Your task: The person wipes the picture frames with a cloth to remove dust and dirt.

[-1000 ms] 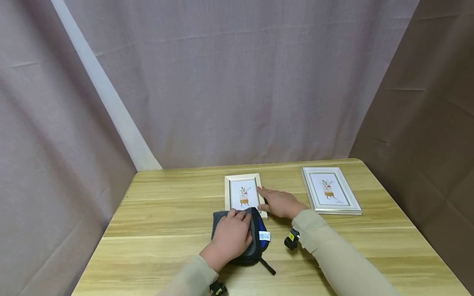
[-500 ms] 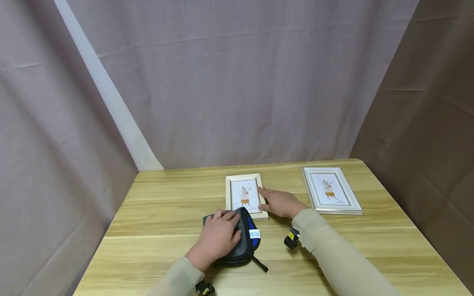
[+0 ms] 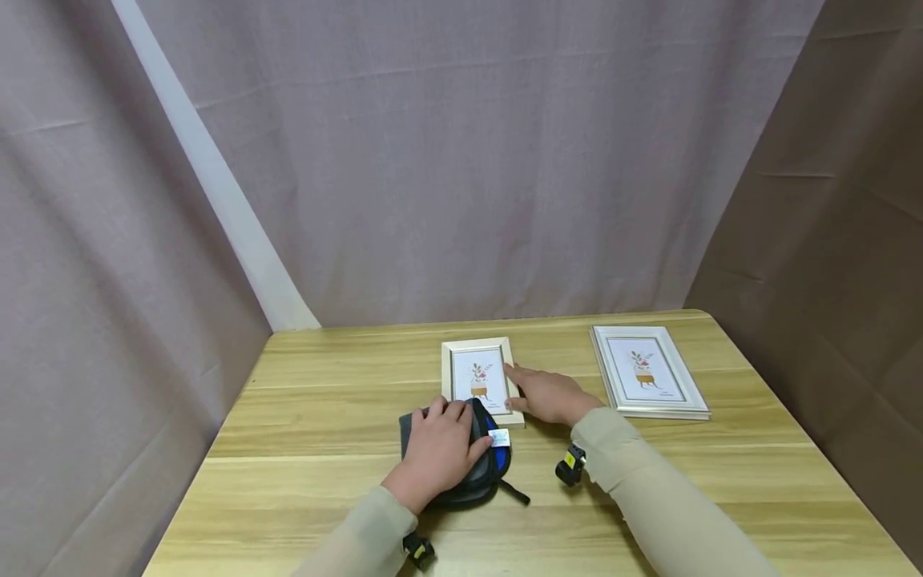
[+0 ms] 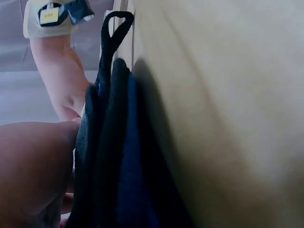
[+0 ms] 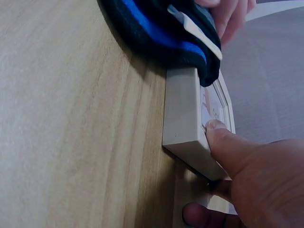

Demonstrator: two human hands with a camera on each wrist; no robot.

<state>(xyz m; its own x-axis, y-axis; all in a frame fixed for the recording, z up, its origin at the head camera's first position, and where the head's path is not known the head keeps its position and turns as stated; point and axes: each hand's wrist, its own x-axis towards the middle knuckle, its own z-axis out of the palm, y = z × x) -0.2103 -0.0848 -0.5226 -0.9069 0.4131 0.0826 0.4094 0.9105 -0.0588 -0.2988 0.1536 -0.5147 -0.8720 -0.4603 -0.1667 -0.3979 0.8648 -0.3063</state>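
In the head view, a cream picture frame point(image 3: 510, 353) with a flower print lies face up in the middle of the table. My right hand point(image 3: 551, 395) grips its right edge; in the right wrist view the thumb point(image 5: 230, 147) presses on the front and the other fingers are at the side. A folded dark grey cleaning cloth point(image 3: 465, 497) with blue inside, a white label and a hanging loop point(image 4: 114, 31) overlaps the frame's near left corner. My left hand point(image 3: 440, 449) lies over this cloth, fingers spread on top, thumb toward the label.
A second picture frame point(image 3: 672, 361), silvery white with a similar print, lies at the back right of the wooden table point(image 3: 324, 425). Grey-mauve curtains point(image 3: 461, 160) hang behind the table, and a brown one point(image 3: 829, 264) hangs on the right.
My left hand slid left with the cloth, then a little back to the right and away from me, over the frame's near edge. The right hand keeps its grip in place.
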